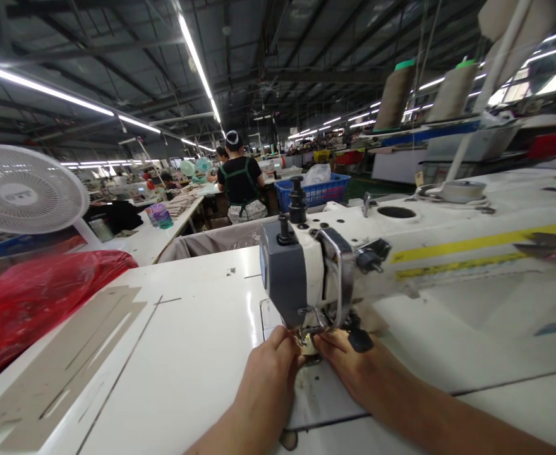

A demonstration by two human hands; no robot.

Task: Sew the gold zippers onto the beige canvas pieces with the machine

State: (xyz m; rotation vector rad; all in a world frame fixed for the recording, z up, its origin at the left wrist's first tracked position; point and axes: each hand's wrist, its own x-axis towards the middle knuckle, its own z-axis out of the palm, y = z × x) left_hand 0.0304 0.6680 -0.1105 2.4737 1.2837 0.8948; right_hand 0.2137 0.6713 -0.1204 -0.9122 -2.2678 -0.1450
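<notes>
Both hands meet at the needle area of a white and grey sewing machine [285,272], one on each side of the presser foot [308,341]. My left hand [271,366] is closed, its thumb and fingers pinched together just left of the foot. From the other side, my right hand [354,360] reaches in with its fingers pressed together close to the needle. Whatever lies between the fingertips is too small and hidden to make out. A dark rounded piece [360,340] of the machine overlaps the back of my right hand.
Card templates [64,373] lie on the white table [178,366] at left, beside red plastic [45,297]. A white fan [22,189] stands behind them. Scissors [548,246] rest by the machine arm. Thread cones [394,98] rise at right. Ahead, a person [240,177] sits near a blue basket [325,189].
</notes>
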